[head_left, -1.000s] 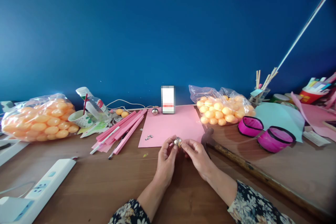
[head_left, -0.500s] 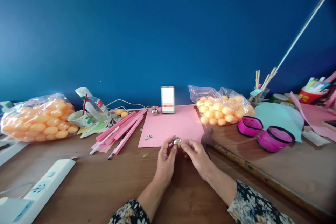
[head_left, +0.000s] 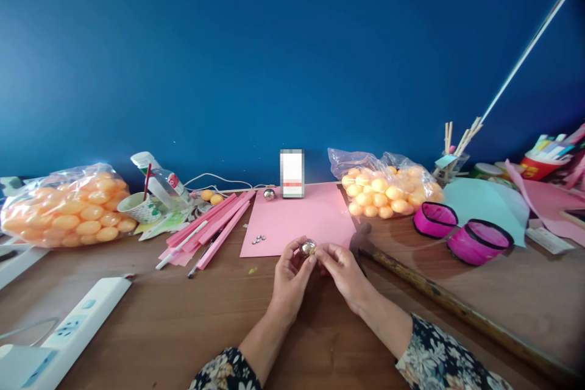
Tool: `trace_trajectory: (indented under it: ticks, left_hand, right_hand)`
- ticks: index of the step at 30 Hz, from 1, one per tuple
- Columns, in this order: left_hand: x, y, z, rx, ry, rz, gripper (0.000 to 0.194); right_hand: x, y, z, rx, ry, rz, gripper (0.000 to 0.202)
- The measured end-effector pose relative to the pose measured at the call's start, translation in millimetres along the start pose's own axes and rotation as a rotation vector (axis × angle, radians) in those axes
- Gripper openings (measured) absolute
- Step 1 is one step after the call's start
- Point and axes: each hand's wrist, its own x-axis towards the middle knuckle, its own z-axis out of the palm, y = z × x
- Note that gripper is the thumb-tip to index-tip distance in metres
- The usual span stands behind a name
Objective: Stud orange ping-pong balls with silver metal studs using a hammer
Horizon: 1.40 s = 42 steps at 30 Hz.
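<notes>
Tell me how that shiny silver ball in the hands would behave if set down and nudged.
The shiny silver ball looks round, so it would probably roll at a light push. Its mirror-like surface suggests it could slip between the fingers. It may be heavy for its size if solid metal, but the look alone cannot settle that.

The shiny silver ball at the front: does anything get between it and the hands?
Nothing visible does. The left hand holds the silver ball directly, and the right hand appears to touch its right side. The hammer lies off to the right.
</notes>
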Motion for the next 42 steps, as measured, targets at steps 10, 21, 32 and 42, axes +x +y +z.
trace_trajectory:
  ticks: [10, 21, 32, 42]
  left_hand:
    - [0.7, 0.1, 0.2, 0.046, 0.026, -0.004, 0.039]
    - [0.2, -1.5, 0.2, 0.076, 0.023, 0.009, 0.039]
    - [1.1, -1.0, -0.1, 0.132, 0.034, 0.024, 0.038]
    - [0.6, -1.2, -0.8, 0.127, 0.026, 0.028, 0.038]
  right_hand:
    - [0.0, 5.6, -0.8, 0.0, -0.009, 0.006, 0.024]
    - [1.5, 5.0, -1.0, -0.01, -0.008, 0.02, 0.024]
    - [0.7, 7.2, -0.8, -0.017, -0.002, 0.016, 0.025]
    - [-0.2, 6.4, -0.8, -0.029, -0.016, 0.024, 0.026]
